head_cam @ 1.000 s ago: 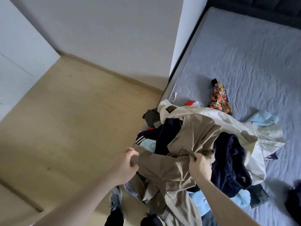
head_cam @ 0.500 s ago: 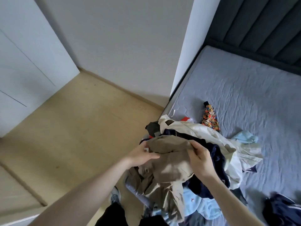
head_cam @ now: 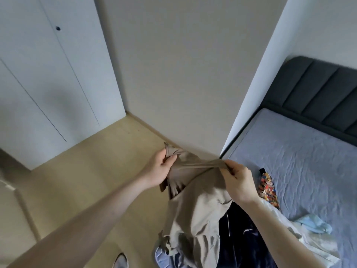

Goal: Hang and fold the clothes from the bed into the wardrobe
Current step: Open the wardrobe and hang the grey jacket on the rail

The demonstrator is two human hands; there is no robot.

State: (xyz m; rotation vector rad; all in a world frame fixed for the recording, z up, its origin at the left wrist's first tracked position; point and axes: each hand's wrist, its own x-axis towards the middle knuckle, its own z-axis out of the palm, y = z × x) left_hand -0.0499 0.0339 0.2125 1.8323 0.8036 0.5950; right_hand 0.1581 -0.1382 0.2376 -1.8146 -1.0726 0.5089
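I hold a beige garment [head_cam: 195, 207] up in front of me, its top edge stretched between both hands and the rest hanging down. My left hand [head_cam: 160, 169] grips its left end. My right hand [head_cam: 238, 183] pinches the right end. Below it, on the near corner of the bed [head_cam: 301, 163], lies the pile of clothes: a dark navy piece [head_cam: 239, 242], a white garment [head_cam: 301, 238], light blue items [head_cam: 313, 225] and a colourful patterned piece [head_cam: 267, 187]. The white wardrobe [head_cam: 44, 84] stands at the left with its doors closed.
A grey wall [head_cam: 173, 70] rises straight ahead, with a white corner pillar [head_cam: 257, 97] beside the bed. The dark padded headboard [head_cam: 316, 97] is at the far right. Light wooden floor [head_cam: 81, 182] lies between me and the wardrobe. A shoe [head_cam: 120, 261] shows at the bottom edge.
Both hands have lifted the beige garment off the pile and pulled its top edge taut. The view has tilted upward, showing more wall and the wardrobe doors.
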